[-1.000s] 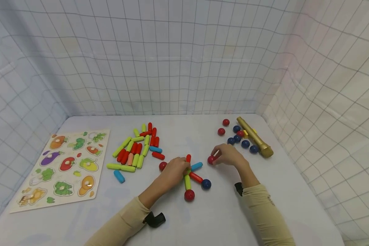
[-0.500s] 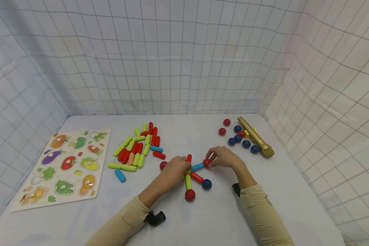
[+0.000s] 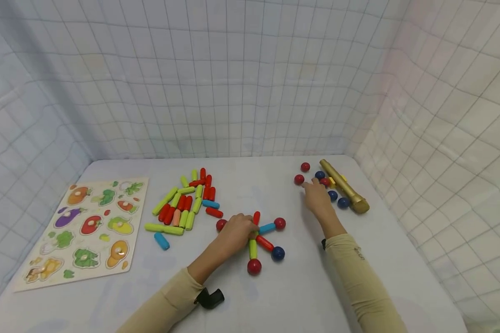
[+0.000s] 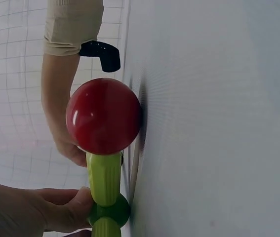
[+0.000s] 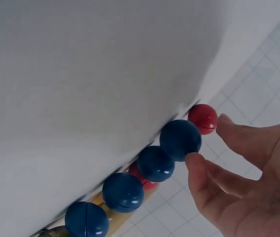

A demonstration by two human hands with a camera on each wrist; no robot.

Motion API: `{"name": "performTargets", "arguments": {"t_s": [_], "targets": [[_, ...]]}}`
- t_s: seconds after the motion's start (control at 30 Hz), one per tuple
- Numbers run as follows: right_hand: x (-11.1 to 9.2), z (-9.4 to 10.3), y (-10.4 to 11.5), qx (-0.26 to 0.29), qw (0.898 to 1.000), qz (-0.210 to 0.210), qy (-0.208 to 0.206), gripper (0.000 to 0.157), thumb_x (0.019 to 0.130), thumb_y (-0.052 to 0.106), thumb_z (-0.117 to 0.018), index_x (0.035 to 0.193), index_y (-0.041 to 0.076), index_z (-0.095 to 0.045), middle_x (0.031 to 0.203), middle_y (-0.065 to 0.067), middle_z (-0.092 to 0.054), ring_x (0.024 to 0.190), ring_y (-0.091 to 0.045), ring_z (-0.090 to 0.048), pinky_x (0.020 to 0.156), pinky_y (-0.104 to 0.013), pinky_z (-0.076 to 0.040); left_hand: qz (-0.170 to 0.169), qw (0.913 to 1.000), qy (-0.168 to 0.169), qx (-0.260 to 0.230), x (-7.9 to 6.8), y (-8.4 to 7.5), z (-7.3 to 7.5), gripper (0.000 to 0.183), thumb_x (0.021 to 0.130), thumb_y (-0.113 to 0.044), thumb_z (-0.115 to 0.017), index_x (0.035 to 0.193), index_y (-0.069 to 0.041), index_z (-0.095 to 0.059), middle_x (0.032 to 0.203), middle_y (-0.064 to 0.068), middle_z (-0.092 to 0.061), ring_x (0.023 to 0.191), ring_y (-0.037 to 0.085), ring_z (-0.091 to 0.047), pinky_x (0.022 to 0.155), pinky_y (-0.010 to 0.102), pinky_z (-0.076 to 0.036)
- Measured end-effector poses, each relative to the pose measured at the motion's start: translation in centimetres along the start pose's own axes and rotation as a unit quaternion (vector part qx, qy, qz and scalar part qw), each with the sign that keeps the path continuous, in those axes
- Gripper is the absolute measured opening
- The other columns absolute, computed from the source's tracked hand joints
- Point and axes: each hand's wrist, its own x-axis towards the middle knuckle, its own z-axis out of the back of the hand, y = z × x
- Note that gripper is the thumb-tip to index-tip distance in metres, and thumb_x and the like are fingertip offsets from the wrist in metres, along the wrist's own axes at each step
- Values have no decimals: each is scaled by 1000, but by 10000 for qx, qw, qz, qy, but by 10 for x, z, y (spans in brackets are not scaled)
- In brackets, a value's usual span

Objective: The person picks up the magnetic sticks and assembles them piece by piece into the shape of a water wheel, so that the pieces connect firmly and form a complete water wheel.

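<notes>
My left hand (image 3: 233, 233) holds the middle of a star of sticks and balls. In the left wrist view its thumb presses the green centre ball (image 4: 111, 210). A lime stick (image 3: 253, 249) ends in a red ball (image 3: 254, 267), a red stick (image 3: 265, 243) in a blue ball (image 3: 278, 253), and a blue stick (image 3: 267, 228) in another red ball (image 3: 280, 223). One red stick (image 3: 256, 217) points away from me. My right hand (image 3: 320, 201) reaches into the loose balls, thumb and fingers apart; a fingertip is at a blue ball (image 5: 180, 140).
Loose lime, red and blue sticks (image 3: 183, 203) lie left of centre. At far left is a vegetable puzzle board (image 3: 137, 217). A gold microphone-shaped toy (image 3: 345, 187) lies behind the balls at right. White gridded cloth walls (image 3: 233, 83) surround the table.
My right hand has brought a red ball to the blue stick's end, let go of it, and moved back and right to the loose balls. The left hand has stayed at the centre.
</notes>
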Motion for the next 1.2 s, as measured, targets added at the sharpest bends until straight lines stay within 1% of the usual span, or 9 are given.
{"name": "performTargets", "arguments": {"t_s": [0.07,0.13,0.23,0.37,0.5,0.67,0.77,0.93,1.2], "targets": [[3,-3,-6,-90,9997,-133,207,37,100,4,-42,133,-1,-56,141,-30,-45,126,-47,-50,102,-56,-45,-50,9999,105,-14,-2,-1,0,19,82,-12,-77,101,-15,-79,88,0,-70,75,12,-52,66,18,-45],[2,-4,-9,-109,9990,-161,406,35,98,2,-44,129,-2,-59,134,-30,-53,121,-45,-55,100,-54,-47,-115,9997,180,-102,-3,-3,0,20,82,-10,-77,101,-14,-79,90,0,-71,79,13,-55,69,19,-49],[-1,-4,-11,48,9980,-128,618,32,93,1,-52,123,-2,-62,124,-26,-61,112,-40,-60,95,-50,-50,-265,9994,167,-112,-5,-4,1,17,83,-7,-75,99,-13,-79,91,0,-72,82,14,-59,72,21,-53],[-6,-2,-6,598,9947,-51,832,37,86,5,-67,122,3,-63,120,-21,-63,108,-36,-58,95,-50,-50,-277,9995,131,-123,-5,-2,0,16,84,-4,-74,96,-13,-79,91,1,-73,84,15,-61,75,23,-55],[-11,-3,5,840,9913,300,968,37,79,12,-78,114,6,-65,112,-16,-66,102,-31,-59,90,-45,-51,-153,9995,94,-266,-5,0,1,18,84,-1,-72,97,-12,-79,92,0,-73,85,16,-62,76,24,-56],[-21,-5,21,891,9839,933,1239,31,77,12,-81,105,9,-68,111,-15,-67,102,-28,-60,87,-41,-52,-37,9993,111,-344,-5,0,3,19,84,0,-72,98,-11,-79,92,1,-73,85,16,-63,77,25,-56],[-24,-5,29,1101,9740,1212,1563,31,77,11,-81,105,12,-68,107,-12,-67,97,-25,-60,84,-37,-53,41,9994,164,-303,-4,0,3,18,84,-3,-73,98,-12,-79,95,2,-73,89,17,-63,80,27,-56],[-25,-5,38,1422,9575,1313,2141,31,78,11,-80,106,15,-68,98,-7,-67,85,-19,-59,74,-29,-53,141,9992,291,-214,-3,-1,2,16,84,-7,-75,98,-14,-79,98,2,-73,91,17,-61,82,27,-56],[-21,-2,45,1466,9559,1568,2006,30,80,10,-78,109,12,-69,102,-10,-68,89,-20,-62,75,-30,-53,-157,9994,246,165,-3,-7,3,16,83,-8,-75,97,-15,-79,92,2,-72,80,14,-59,76,22,-56]]}}
